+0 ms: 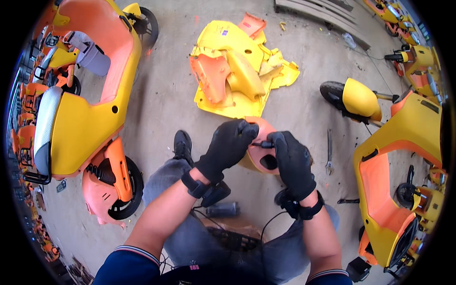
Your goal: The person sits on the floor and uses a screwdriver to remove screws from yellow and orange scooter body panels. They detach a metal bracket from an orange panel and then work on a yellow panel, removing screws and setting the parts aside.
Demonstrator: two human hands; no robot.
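Both my hands wear black gloves and meet over an orange and yellow plastic scooter cover [265, 125] with a dark oval hole. My left hand [230, 146] is closed above the cover's left side; what its fingers hold, if anything, is hidden. In my right hand [292, 160], closed at the cover's right side, the fingertips pinch a small black piece [265, 144]. Its thin end points toward my left hand, and its exact kind does not show. The cover sits between my hands, in front of my knees, partly hidden by the gloves.
Beyond my hands lies a pile of yellow and orange body panels [237, 40]. An adjustable wrench [329, 153] rests on the floor at right. Yellow scooters stand at left [78, 137] and right [408, 123]. A dark cylinder [223, 209] lies between my legs, near cables. A wooden pallet [323, 16] is far off.
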